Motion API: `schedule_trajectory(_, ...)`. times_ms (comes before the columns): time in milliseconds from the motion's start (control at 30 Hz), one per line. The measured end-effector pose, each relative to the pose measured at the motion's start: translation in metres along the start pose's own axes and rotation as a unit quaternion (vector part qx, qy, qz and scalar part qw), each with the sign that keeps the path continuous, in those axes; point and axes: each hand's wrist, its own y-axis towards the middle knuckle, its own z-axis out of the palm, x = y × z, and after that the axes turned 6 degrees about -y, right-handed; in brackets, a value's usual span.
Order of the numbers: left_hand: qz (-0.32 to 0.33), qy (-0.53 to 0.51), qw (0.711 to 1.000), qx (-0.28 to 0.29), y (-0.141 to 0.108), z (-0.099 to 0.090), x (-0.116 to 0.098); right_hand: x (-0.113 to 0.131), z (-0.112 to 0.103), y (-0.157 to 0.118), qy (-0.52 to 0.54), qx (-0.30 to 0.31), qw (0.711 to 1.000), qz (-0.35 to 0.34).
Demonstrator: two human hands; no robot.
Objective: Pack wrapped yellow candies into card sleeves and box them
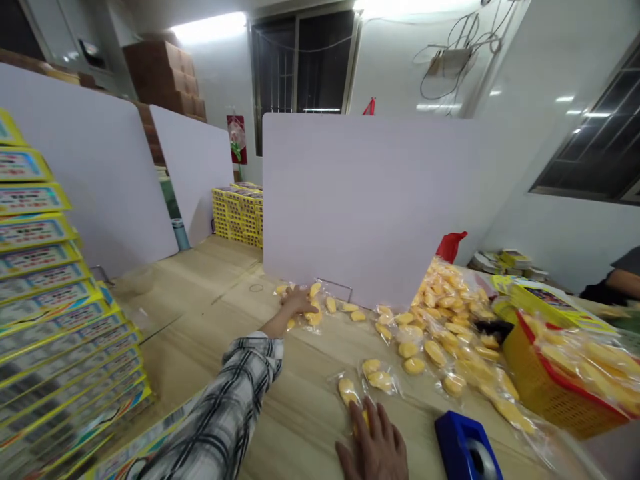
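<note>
My left hand [297, 301], in a black-and-white plaid sleeve [250, 373], reaches out over the table beside the white upright board. Its fingers are stretched over a small cluster of yellow pieces in clear wrappers [314, 316] and appear to touch them. Nearer to me, my right hand [377, 443] lies palm down with its fingers apart. Its fingertips rest on a wrapped yellow piece [365, 420], mostly hidden beneath them. Just beyond lie more wrapped yellow pieces [379, 377]. What exactly the pieces are, I cannot tell.
A large heap of wrapped yellow pieces [450, 293] spreads at the right, by a yellow basket with a red rim [560, 380]. A blue tape dispenser [467, 447] stands near my right hand. Stacked printed boxes [55, 293] rise at the left. A white board [350, 207] blocks the back.
</note>
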Motion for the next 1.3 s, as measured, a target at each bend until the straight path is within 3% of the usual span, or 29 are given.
schedule_trajectory(200,0.061,0.025,0.997,0.028,-0.083,0.031,-0.025,0.002,-0.051,0.005,0.058,0.063,0.996,0.012)
schedule_trajectory(367,0.088,0.023,0.995,0.048,-0.162,0.058,-0.043,-0.001,-0.062,0.003,0.087,0.076,0.993,0.019)
schedule_trajectory(533,0.091,0.013,0.993,0.071,-0.214,0.053,-0.035,-0.024,-0.073,-0.011,0.177,0.107,0.978,0.004)
schedule_trajectory(633,0.128,0.015,0.992,-0.001,-0.239,0.043,-0.025,-0.048,-0.086,-0.016,0.297,0.069,0.951,0.052)
schedule_trajectory(700,0.187,0.009,0.981,-0.058,-0.254,0.039,-0.024,-0.062,-0.093,-0.019,0.341,0.047,0.932,0.113)
schedule_trajectory(733,0.227,-0.002,0.972,-0.057,-0.261,0.039,-0.026,-0.068,-0.096,-0.02,0.344,0.049,0.928,0.137)
schedule_trajectory(833,0.333,-0.031,0.942,0.02,-0.275,0.044,-0.046,-0.075,-0.1,-0.027,0.277,0.096,0.945,0.144)
schedule_trajectory(900,0.363,-0.026,0.929,0.061,-0.276,0.053,-0.068,-0.071,-0.103,-0.034,0.199,0.125,0.963,0.128)
schedule_trajectory(1000,0.35,-0.008,0.934,0.076,-0.271,0.069,-0.102,-0.061,-0.109,-0.044,0.119,0.141,0.976,0.115)
schedule_trajectory(1133,0.3,0.003,0.951,0.077,-0.262,0.09,-0.135,-0.053,-0.115,-0.05,0.1,0.152,0.972,0.146)
schedule_trajectory(1300,0.258,-0.018,0.96,0.105,-0.261,0.104,-0.145,-0.053,-0.108,-0.056,0.16,0.119,0.963,0.18)
